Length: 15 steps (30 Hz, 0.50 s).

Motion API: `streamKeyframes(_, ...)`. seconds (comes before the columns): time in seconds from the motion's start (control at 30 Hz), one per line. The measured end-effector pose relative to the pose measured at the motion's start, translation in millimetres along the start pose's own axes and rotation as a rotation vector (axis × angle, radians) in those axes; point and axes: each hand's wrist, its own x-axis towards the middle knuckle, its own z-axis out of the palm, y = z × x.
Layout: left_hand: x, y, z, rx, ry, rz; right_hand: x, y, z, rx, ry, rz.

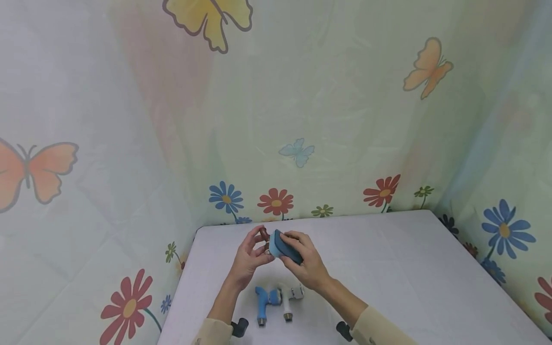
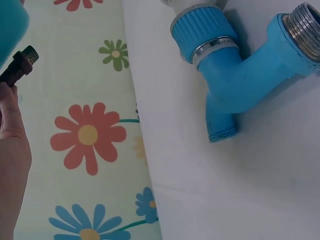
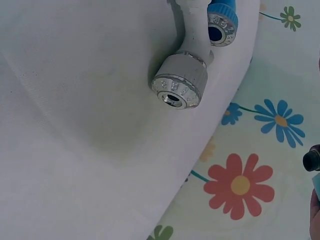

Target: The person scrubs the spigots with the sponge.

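Above the table, my left hand (image 1: 247,261) holds a dark reddish-brown tap (image 1: 264,234) in its fingers. The tap's threaded end (image 2: 31,54) shows at the left edge of the left wrist view. In my right hand (image 1: 311,266) is a two-tone sponge (image 1: 288,250), gripped between thumb and fingers. The sponge's light blue face is right against the brown tap and hides part of it. Below the hands, a blue tap (image 1: 262,303) and a white tap (image 1: 286,304) with a grey knob (image 3: 181,77) lie side by side on the table.
The white-covered table (image 1: 379,268) reaches back to a patterned curtain (image 1: 345,120) with flowers and butterflies, which also rises on both sides. Small black devices (image 1: 239,327) sit at the wrists, near the beige sleeves (image 1: 379,328).
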Motion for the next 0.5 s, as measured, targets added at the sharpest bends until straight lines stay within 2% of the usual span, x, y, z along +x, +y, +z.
streamKeyframes(0.27,-2.1,-1.7,3.3,0.012,0.01,0.001,5,0,0.1,-0.067,0.021,0.103)
streamKeyframes(0.5,1.6,-5.7,13.2,-0.083,0.048,0.024,5,1,2.4,-0.083,0.061,0.208)
